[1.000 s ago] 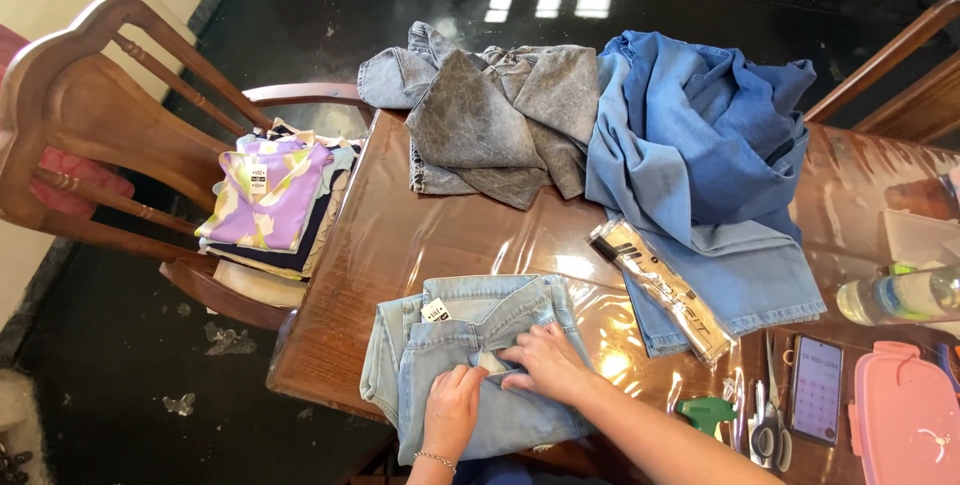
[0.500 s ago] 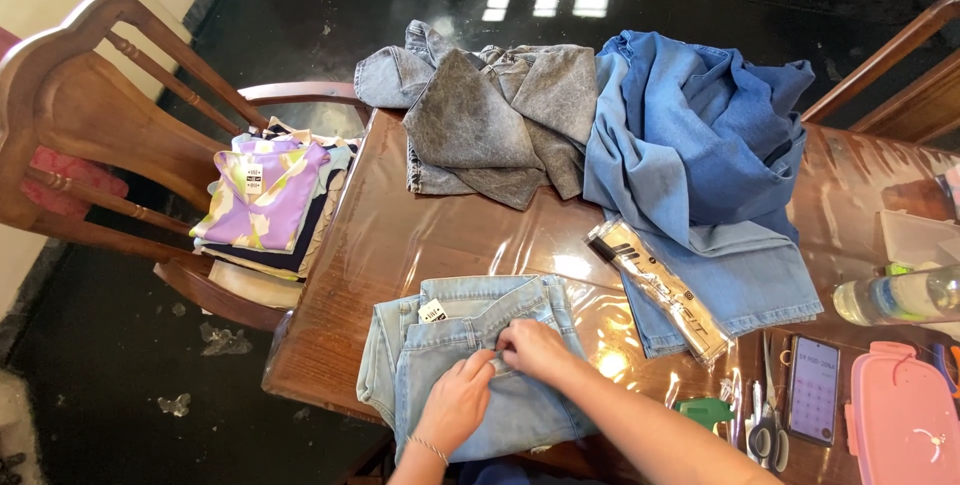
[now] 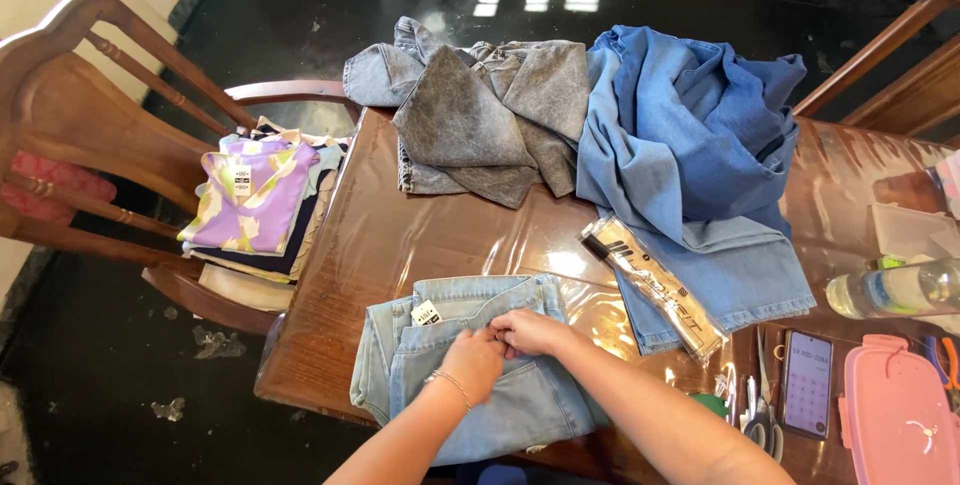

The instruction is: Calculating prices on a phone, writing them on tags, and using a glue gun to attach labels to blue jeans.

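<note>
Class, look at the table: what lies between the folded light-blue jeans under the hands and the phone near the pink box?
In the head view, a long clear plastic packet and scissors lie between the jeans and the phone.

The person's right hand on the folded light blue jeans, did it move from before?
Yes. The right hand slid left, away from the clear plastic packet, to meet the left hand at the waistband of the folded light blue jeans.
</note>
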